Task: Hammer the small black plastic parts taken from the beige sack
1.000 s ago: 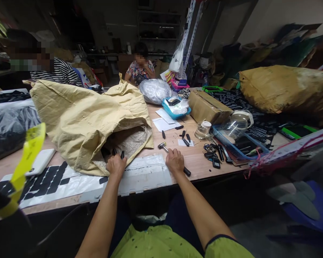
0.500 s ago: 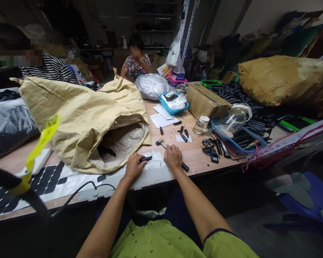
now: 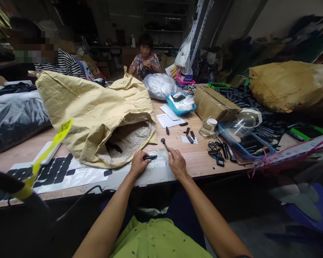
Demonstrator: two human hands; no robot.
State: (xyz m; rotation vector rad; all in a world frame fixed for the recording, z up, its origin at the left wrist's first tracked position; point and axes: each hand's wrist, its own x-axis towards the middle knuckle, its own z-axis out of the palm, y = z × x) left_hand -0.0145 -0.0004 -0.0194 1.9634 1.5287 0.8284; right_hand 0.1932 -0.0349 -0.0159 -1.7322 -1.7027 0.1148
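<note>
My left hand [image 3: 139, 162] is closed on a small black plastic piece [image 3: 150, 157], its free end pointing right over a pale, plastic-covered board [image 3: 161, 173]. Just to the right, my right hand [image 3: 177, 162] grips a small hammer [image 3: 166, 145] by the handle. The hammer's round head is raised and points away from me; most of its handle is hidden in my fingers. Several similar black pieces [image 3: 190, 138] lie on the table beyond, some of them on a scrap of white paper.
A large cream sack [image 3: 97, 107] gapes toward me at left. At right are keys [image 3: 214, 148], a blue tray [image 3: 231, 141], a jar with a white lid [image 3: 207, 128] and a cardboard box [image 3: 215, 104]. A yellow-tagged black bar [image 3: 8, 182] crosses the lower left. Two people sit beyond.
My right hand has lifted the hammer off the table, where it lay under the hand. My left hand keeps the black piece. The whole view has shifted slightly.
</note>
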